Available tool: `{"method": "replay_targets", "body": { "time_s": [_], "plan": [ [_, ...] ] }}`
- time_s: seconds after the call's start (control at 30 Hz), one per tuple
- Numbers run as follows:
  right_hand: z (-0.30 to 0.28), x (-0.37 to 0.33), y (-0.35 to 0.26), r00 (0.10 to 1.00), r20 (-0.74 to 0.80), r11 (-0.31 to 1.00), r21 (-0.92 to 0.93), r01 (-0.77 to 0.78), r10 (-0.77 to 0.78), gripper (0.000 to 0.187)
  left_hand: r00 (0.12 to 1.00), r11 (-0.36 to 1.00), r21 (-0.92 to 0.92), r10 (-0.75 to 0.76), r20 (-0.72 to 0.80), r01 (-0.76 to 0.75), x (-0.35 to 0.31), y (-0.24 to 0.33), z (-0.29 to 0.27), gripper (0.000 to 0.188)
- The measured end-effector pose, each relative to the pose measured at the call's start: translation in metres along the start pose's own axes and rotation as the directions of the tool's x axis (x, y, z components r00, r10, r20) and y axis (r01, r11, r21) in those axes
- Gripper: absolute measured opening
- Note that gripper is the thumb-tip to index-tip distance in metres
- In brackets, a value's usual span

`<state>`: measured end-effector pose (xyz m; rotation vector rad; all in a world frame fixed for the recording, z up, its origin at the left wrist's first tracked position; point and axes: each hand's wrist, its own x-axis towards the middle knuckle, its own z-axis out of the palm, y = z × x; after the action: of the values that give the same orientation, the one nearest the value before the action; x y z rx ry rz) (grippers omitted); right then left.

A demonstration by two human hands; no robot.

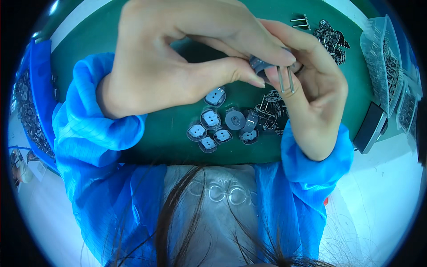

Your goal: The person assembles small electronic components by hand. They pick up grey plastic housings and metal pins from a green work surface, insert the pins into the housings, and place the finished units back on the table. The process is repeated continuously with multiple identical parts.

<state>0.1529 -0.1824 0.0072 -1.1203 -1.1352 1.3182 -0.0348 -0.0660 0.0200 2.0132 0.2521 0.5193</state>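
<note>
My left hand [153, 66] reaches across from the left and pinches a small dark grey round housing [257, 65] between thumb and fingers. From the other side my right hand [318, 86] is closed around the same piece. Two straight metal pins [281, 80] stick out below the fingertips, against my right thumb. Fingers hide most of the piece, so how the pins sit in it cannot be made out. Below my hands several round grey housings [210, 118] lie on the green work surface [164, 149], most showing a pale inner face. Small dark parts with metal pins [269, 109] are heaped beside them.
Another pile of dark pinned parts [331, 40] lies at the far right. Clear plastic bins [372, 66] full of small parts stand along the right edge, near a dark rectangular object [370, 127]. A blue bin [43, 89] of small round parts borders the left.
</note>
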Motion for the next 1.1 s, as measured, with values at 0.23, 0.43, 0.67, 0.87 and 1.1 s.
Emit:
{"method": "replay_targets", "body": {
  "time_s": [0.23, 0.43, 0.67, 0.87, 1.1],
  "plan": [
    [0.0, -0.004, -0.001, 1.0, 0.014, 0.995, -0.1, 0.026, -0.024, 0.039, 0.996, 0.998, -0.036, -0.059, -0.061, 0.057, -0.008, 0.005, 0.011, 0.028],
    [0.005, -0.001, -0.008, 0.982, -0.111, 0.945, -0.307, 0.115, -0.155, 0.038, 0.977, 0.968, -0.177, -0.197, -0.082, 0.18, -0.005, 0.01, 0.006, 0.043],
    [0.001, -0.007, -0.005, 0.959, -0.156, 0.874, -0.464, 0.141, -0.238, 0.034, 0.994, 0.999, -0.031, 0.017, -0.109, -0.02, 0.0, -0.013, 0.004, 0.043],
    [-0.009, -0.007, 0.0, 0.908, -0.116, 0.743, -0.62, 0.251, -0.403, 0.032, 0.964, 0.961, -0.179, -0.234, -0.129, 0.209, 0.008, 0.015, 0.001, 0.042],
    [0.007, -0.009, -0.001, 0.899, -0.253, 0.846, -0.495, 0.197, -0.358, 0.032, 0.961, 0.909, -0.41, -0.176, -0.214, 0.075, 0.001, 0.005, 0.017, 0.043]
  ]
}}
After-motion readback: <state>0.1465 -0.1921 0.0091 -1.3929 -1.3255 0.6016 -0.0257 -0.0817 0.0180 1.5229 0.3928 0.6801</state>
